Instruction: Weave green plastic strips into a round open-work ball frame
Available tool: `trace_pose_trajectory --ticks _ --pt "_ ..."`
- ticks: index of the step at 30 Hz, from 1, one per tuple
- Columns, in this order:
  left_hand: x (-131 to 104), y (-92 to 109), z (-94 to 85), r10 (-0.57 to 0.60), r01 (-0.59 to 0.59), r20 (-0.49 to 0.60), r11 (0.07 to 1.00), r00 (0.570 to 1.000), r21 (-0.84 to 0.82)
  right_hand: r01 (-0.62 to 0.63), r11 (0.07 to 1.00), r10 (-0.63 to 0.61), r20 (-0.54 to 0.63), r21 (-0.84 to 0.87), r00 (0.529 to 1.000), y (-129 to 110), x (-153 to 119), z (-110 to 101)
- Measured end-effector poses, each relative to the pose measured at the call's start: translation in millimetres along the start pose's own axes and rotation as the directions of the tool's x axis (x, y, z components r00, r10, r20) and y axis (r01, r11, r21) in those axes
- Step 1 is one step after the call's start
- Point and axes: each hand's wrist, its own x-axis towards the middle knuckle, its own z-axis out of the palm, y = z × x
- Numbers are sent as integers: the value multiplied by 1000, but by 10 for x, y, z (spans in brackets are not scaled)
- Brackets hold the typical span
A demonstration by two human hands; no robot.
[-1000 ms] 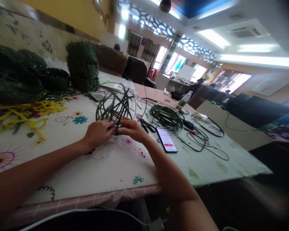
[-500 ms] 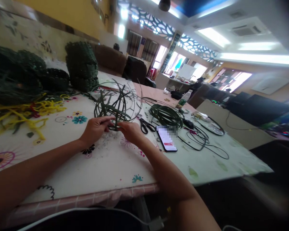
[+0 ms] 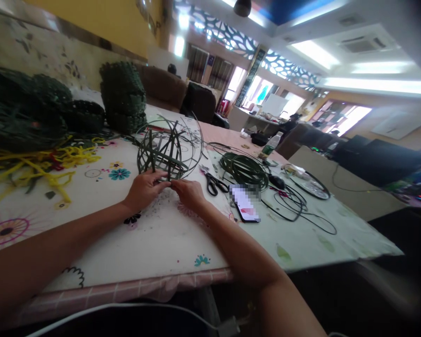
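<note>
A loose, open weave of dark green strips [image 3: 166, 152] stands on the flowered tablecloth, its long ends curving up and outward. At its near edge my left hand [image 3: 145, 189] is closed, thumb and fingers pinching a strip. My right hand [image 3: 188, 192] meets it from the other side, fingers pressed together on the strips close to the left fingertips. The fingertips partly hide the part they grip. Right of the weave lie black-handled scissors [image 3: 214, 183], apart from both hands.
A coil of green strip [image 3: 243, 168], a phone [image 3: 244, 203], a plastic bottle [image 3: 272, 144] and a black mouse [image 3: 277, 181] lie to the right. Dark green woven pieces [image 3: 122, 98] and yellow strips [image 3: 56, 161] are at the left. The table's front edge [image 3: 133, 288] runs before me.
Both hands stay at the near edge of the weave, and their fingertips have shifted slightly upward. The weave has turned or tilted a little. The whole view has shifted slightly.
</note>
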Motion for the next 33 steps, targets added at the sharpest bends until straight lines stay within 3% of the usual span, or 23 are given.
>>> trace_pose_trajectory --ticks 4,9,12,15,17,19,23,29,33 --pt "41 -34 25 17 -16 -6 989 1000 150 41 997 -42 -5 -69 999 -13 11 1" --pt "63 -29 -33 59 -57 -8 991 998 122 52 993 -63 -104 -102 993 -24 14 42" --pt "60 23 -124 203 -199 -31 975 979 100 28 999 -30 -211 -15 977 22 17 80" --pt "86 42 -267 276 -264 -169 960 946 89 10 976 77 -388 217 918 147 26 74" --pt "123 -9 -359 225 -210 -260 974 939 82 39 901 184 -461 433 868 255 32 35" --pt "169 -113 -420 133 -114 -302 990 944 80 55 784 298 -452 618 841 352 37 -15" --pt "246 -319 -445 -24 33 -232 999 972 38 35 546 446 -326 837 834 437 47 -88" --pt "259 -297 -450 8 -20 -111 994 994 -108 38 225 488 -146 974 861 322 57 -150" --pt "265 -278 -475 28 -42 -95 988 995 -146 48 117 477 -99 992 873 282 60 -173"
